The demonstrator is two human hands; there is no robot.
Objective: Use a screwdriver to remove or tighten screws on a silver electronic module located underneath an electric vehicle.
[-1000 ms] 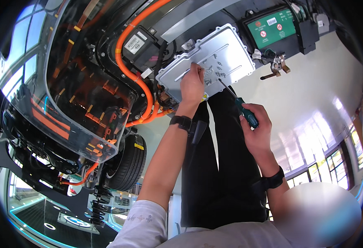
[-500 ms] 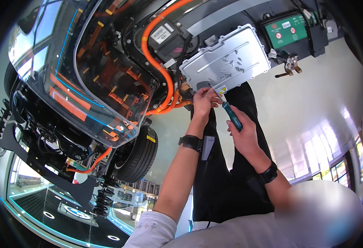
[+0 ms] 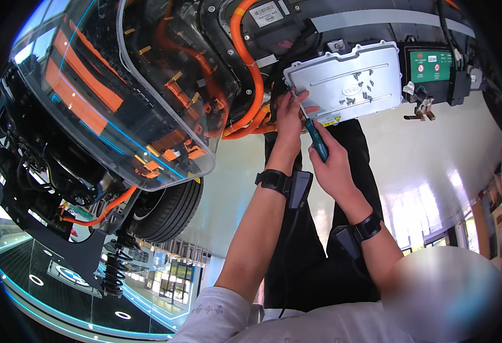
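My right hand point(image 3: 332, 164) grips a screwdriver with a teal handle point(image 3: 318, 140). Its thin shaft points at the left corner of a ribbed silver metal cover point(image 3: 342, 71). My left hand point(image 3: 290, 117) is at that same corner, fingertips pinched around the shaft's tip where it meets the cover. Several small loose screws point(image 3: 360, 90) lie on the cover. Both wrists wear black bands. Whatever is under the tip is hidden by my fingers.
Thick orange cables point(image 3: 249, 68) run beside the cover. A clear shell over orange and blue parts point(image 3: 113, 97) fills the left. A green-labelled black box point(image 3: 434, 66) sits to the right of the cover. A tyre point(image 3: 168, 208), a coil spring point(image 3: 113, 268) and dark trouser legs point(image 3: 308, 251) are also in view.
My right hand has brought the screwdriver up from the lower right to the cover's corner. My left hand moved from the cover's face to the tip. The view shifted.
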